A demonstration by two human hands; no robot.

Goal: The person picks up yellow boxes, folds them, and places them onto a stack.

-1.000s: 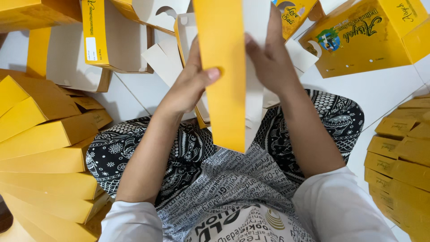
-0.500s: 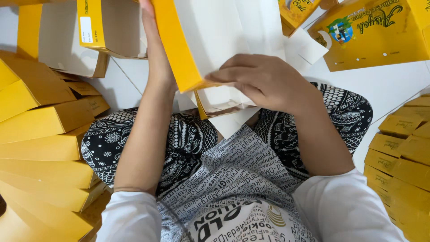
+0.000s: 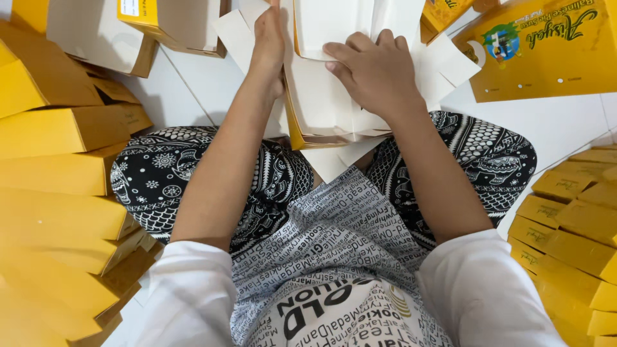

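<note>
Both arms stretched forward; left hand (image 3: 268, 40) edge-on, upright; right hand (image 3: 373, 71) palm down, fingers (image 3: 350, 53) curled.
</note>
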